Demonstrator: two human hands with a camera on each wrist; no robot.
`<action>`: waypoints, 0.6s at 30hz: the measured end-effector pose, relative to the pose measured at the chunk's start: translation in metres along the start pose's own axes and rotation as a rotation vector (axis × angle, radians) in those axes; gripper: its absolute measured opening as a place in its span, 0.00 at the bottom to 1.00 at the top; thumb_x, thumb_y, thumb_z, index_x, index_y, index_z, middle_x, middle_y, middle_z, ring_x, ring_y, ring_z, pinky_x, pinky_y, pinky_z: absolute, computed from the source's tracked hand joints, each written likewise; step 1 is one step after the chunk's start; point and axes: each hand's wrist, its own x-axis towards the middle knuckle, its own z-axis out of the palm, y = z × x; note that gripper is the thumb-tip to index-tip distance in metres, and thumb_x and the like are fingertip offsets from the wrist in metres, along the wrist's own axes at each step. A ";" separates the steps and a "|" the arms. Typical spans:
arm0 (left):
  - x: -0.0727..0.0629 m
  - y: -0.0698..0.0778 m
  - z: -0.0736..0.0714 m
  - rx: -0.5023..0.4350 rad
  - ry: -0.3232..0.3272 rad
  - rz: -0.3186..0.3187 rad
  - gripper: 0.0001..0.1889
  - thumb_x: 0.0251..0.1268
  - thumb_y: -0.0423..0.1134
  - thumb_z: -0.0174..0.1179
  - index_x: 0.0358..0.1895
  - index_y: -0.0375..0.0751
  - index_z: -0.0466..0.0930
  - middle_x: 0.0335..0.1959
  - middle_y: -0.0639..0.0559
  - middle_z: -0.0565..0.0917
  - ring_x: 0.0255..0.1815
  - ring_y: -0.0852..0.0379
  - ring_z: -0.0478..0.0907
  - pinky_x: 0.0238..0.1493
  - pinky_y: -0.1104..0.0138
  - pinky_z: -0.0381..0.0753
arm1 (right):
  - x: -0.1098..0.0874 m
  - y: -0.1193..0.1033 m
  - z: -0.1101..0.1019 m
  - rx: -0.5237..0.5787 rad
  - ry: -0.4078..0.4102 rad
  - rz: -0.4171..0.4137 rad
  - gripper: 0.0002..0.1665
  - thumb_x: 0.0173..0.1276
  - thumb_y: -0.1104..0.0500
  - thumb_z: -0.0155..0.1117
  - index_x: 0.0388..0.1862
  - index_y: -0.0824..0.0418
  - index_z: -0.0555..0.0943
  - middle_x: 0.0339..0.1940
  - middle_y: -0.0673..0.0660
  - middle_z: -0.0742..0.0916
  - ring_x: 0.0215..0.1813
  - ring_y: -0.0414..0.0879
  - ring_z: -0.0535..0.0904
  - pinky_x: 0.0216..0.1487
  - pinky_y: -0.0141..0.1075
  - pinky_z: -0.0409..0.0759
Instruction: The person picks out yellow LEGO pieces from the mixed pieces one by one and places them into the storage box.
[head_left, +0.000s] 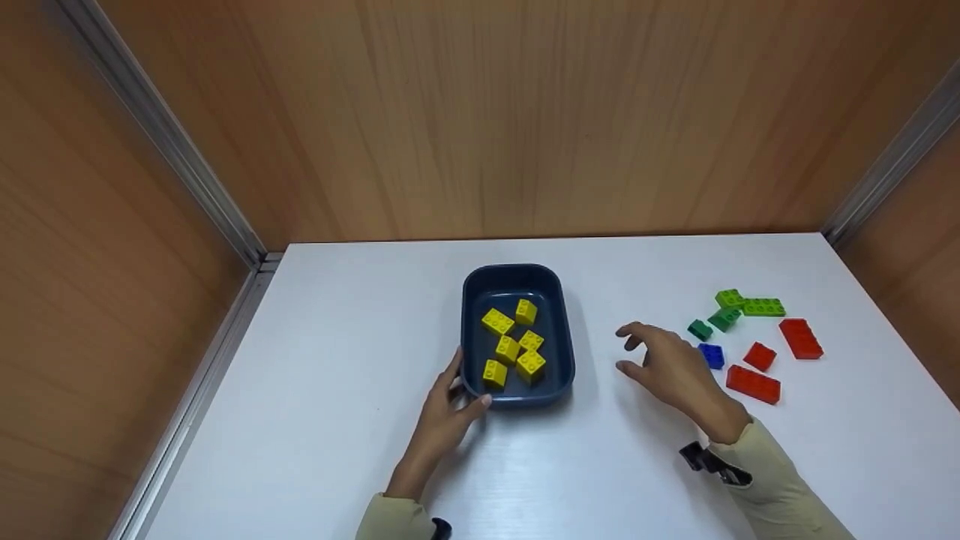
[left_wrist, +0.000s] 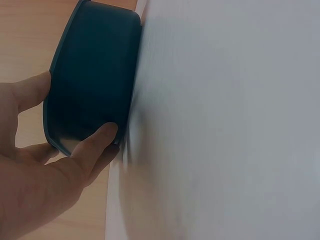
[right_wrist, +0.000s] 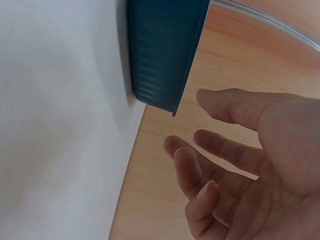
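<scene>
A dark blue tray stands on the white table with several yellow toy bricks inside. My left hand grips its near-left corner, thumb at the front rim and fingers along the left side. In the left wrist view, fingers lie against the tray's outer wall. Right of the tray, my right hand hovers with loosely bent fingers and holds nothing. The right wrist view shows a gap between this hand and the tray. Just beyond the hand lies a blue brick, partly hidden by it.
On the table's right side lie several green bricks and several red bricks. A wooden panel rises behind the white table. Metal-framed wooden walls flank it on both sides.
</scene>
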 end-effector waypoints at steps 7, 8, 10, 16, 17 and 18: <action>0.000 0.000 -0.001 -0.004 -0.012 0.020 0.47 0.73 0.37 0.68 0.88 0.52 0.49 0.84 0.36 0.57 0.81 0.31 0.62 0.75 0.47 0.74 | -0.006 0.008 -0.001 -0.007 0.017 0.013 0.26 0.68 0.61 0.76 0.64 0.64 0.82 0.52 0.65 0.89 0.43 0.56 0.86 0.41 0.50 0.91; 0.000 0.000 -0.001 -0.006 -0.014 0.024 0.47 0.73 0.37 0.68 0.88 0.51 0.49 0.84 0.35 0.57 0.81 0.31 0.62 0.75 0.47 0.74 | -0.007 0.009 -0.001 -0.005 0.019 0.013 0.26 0.68 0.61 0.76 0.64 0.65 0.82 0.52 0.65 0.89 0.43 0.56 0.86 0.41 0.49 0.91; 0.000 0.000 -0.001 -0.013 -0.018 0.028 0.47 0.73 0.37 0.68 0.88 0.51 0.49 0.84 0.35 0.57 0.81 0.30 0.61 0.75 0.47 0.74 | -0.008 0.012 -0.001 -0.001 0.018 0.014 0.26 0.68 0.61 0.76 0.64 0.65 0.82 0.52 0.65 0.89 0.43 0.56 0.86 0.41 0.49 0.91; -0.001 0.001 0.000 -0.013 -0.014 0.007 0.47 0.73 0.37 0.67 0.88 0.53 0.49 0.85 0.37 0.56 0.82 0.31 0.61 0.76 0.47 0.73 | -0.013 0.020 -0.001 0.010 0.009 0.035 0.26 0.69 0.61 0.76 0.64 0.65 0.82 0.52 0.65 0.89 0.44 0.56 0.85 0.42 0.49 0.91; -0.001 0.001 0.000 -0.011 -0.014 0.006 0.47 0.73 0.37 0.67 0.88 0.53 0.49 0.85 0.37 0.56 0.82 0.32 0.61 0.76 0.46 0.73 | -0.014 0.021 -0.001 0.010 0.012 0.034 0.26 0.69 0.61 0.76 0.64 0.65 0.82 0.52 0.65 0.89 0.44 0.56 0.85 0.42 0.48 0.90; -0.001 0.001 0.000 -0.010 -0.014 0.004 0.47 0.73 0.37 0.67 0.88 0.53 0.49 0.85 0.38 0.56 0.82 0.32 0.61 0.77 0.46 0.72 | -0.015 0.022 0.000 0.010 0.016 0.030 0.26 0.69 0.61 0.76 0.64 0.65 0.82 0.52 0.65 0.89 0.44 0.56 0.85 0.41 0.48 0.91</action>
